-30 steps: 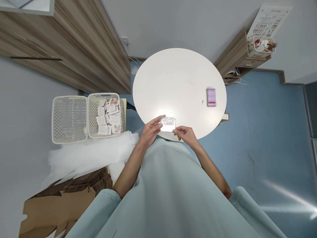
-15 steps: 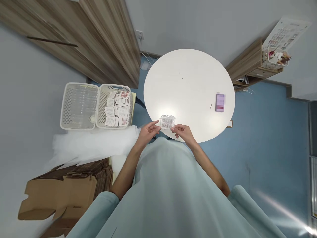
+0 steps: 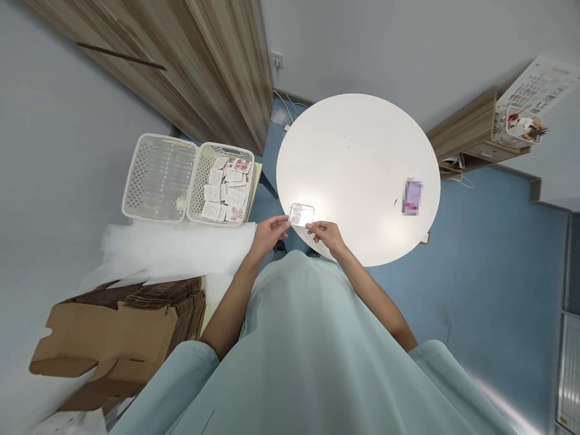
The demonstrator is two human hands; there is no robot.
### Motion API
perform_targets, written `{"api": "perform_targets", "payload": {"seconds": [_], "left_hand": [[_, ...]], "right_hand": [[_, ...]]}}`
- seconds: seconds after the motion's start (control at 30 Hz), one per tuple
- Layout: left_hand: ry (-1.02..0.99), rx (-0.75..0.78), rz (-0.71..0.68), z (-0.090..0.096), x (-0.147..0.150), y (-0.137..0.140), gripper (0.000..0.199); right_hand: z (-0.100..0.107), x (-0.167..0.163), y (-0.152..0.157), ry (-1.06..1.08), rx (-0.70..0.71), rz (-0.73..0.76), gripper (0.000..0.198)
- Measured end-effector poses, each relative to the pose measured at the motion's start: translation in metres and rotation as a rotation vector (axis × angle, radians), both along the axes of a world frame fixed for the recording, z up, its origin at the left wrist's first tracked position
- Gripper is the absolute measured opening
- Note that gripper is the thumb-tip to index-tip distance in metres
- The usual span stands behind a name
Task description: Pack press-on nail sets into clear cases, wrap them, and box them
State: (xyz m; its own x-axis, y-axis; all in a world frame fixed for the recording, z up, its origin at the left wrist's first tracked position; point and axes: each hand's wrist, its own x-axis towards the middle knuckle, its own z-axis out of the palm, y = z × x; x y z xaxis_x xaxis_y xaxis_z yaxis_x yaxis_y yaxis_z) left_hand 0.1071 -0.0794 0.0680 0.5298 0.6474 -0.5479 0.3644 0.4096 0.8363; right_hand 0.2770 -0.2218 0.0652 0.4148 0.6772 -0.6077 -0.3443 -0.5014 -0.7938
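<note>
A small clear plastic case (image 3: 301, 215) is held between my two hands over the near edge of the round white table (image 3: 357, 151). Glare covers most of its face; what is inside is too washed out to name. My left hand (image 3: 269, 235) grips its left edge between thumb and fingers. At the lower right corner, the thumb and fingertips of my right hand (image 3: 329, 235) pinch the case.
To the left, a white basket (image 3: 194, 202) holds several printed cards, beside another basket (image 3: 129, 193) of clear plastic pieces. White sheeting (image 3: 181, 251) and stacked cardboard boxes (image 3: 136, 332) lie nearer me. A blurred purple item (image 3: 412, 196) rests on the table's right side.
The case has tilted, so bright glare now hides the rows of small shapes seen in it before. My left fingers have closed onto its left edge. The view has shifted slightly.
</note>
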Motion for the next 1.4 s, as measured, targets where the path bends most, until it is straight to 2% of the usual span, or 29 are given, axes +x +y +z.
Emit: {"api": "perform_targets", "payload": {"seconds": [0.17,0.3,0.47,0.67,0.77,0.87,1.0,1.13,1.27,1.4], "left_hand": [[0.084,0.098,-0.019,-0.029,0.009,0.011,0.051],[0.207,0.15,-0.045,-0.06,0.021,0.013,0.044],[0.292,0.164,-0.085,-0.085,0.028,0.006,0.043],[0.316,0.235,-0.166,-0.092,0.026,0.0,0.044],[0.322,0.265,-0.165,-0.087,0.024,-0.001,0.044],[0.295,0.278,-0.115,-0.076,0.014,-0.001,0.042],[0.316,0.306,-0.029,-0.06,-0.022,0.001,0.039],[0.441,0.345,0.082,-0.054,-0.083,0.005,0.04],[0.622,0.433,0.222,-0.066,-0.152,0.011,0.041],[0.8,0.501,0.259,-0.085,-0.205,0.02,0.054]], "right_hand": [[-0.033,0.001,0.018,-0.007,-0.026,0.015,0.035],[-0.063,0.001,0.03,-0.012,-0.125,-0.015,0.02],[-0.088,-0.003,0.032,-0.072,-0.227,-0.041,0.02],[-0.099,-0.002,0.025,-0.121,-0.273,-0.032,0.023],[-0.093,-0.001,0.023,-0.187,-0.324,0.025,0.029],[-0.077,-0.003,0.024,-0.285,-0.337,0.119,0.034],[-0.052,-0.016,0.033,-0.384,-0.247,0.268,0.034],[-0.034,-0.04,0.054,-0.437,-0.169,0.438,0.034],[-0.03,-0.071,0.085,-0.483,-0.1,0.611,0.029],[-0.032,-0.106,0.118,-0.523,-0.014,0.767,0.024]]}}
